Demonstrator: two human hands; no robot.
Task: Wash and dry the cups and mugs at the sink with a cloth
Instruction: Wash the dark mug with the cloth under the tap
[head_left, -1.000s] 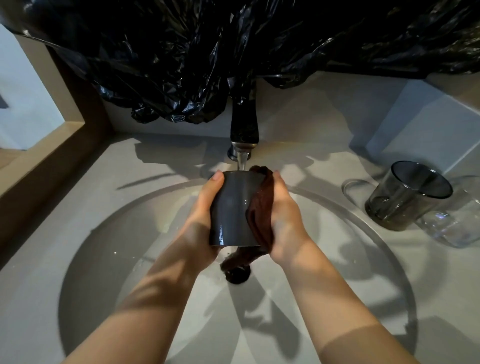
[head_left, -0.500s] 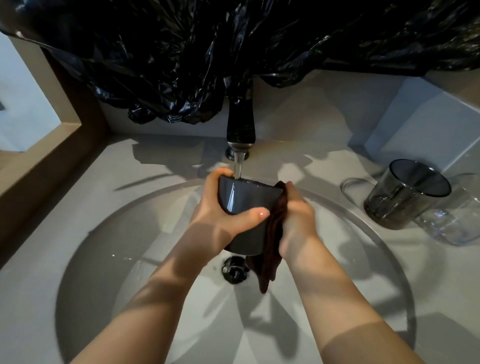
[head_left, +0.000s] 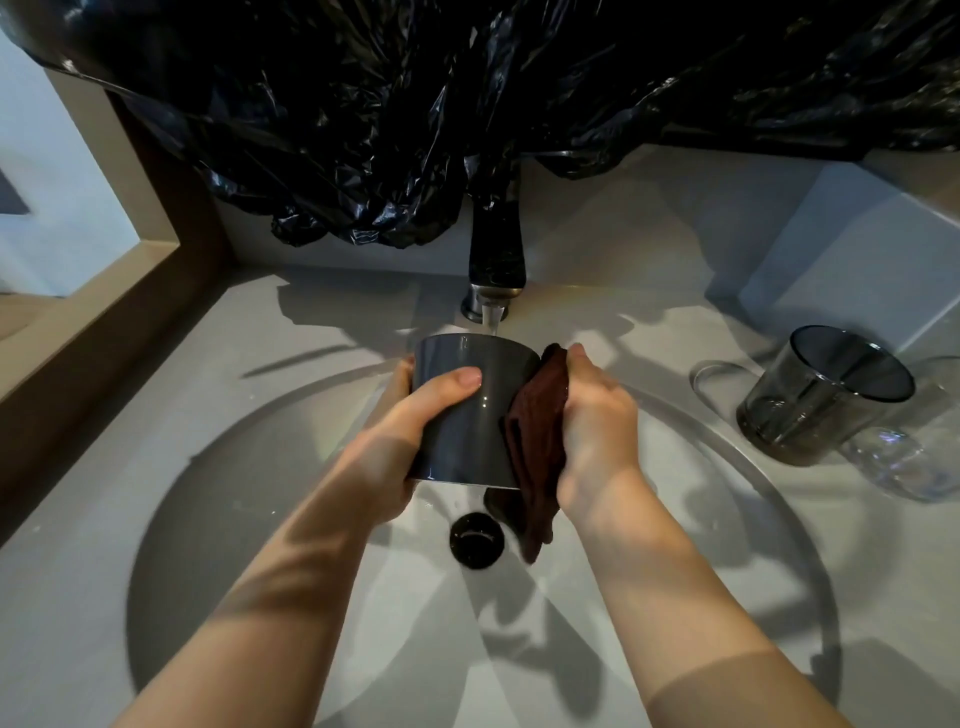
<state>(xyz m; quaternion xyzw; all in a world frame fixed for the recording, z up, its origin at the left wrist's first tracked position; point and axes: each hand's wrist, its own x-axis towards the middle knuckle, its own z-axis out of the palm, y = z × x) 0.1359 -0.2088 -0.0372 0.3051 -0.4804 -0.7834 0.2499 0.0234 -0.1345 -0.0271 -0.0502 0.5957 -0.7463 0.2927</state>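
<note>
A washroom vanity: round basin (head_left: 218, 519) sunk in a pale counter, dark tap (head_left: 496, 260) running.

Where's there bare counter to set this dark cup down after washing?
Bare counter lies on the left, between the sink rim and the wooden ledge. The right side is crowded: smoked glass and clear glass.

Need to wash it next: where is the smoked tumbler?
Head view: the smoked tumbler sits on the counter, right of the basin, beside a clear glass.
</note>
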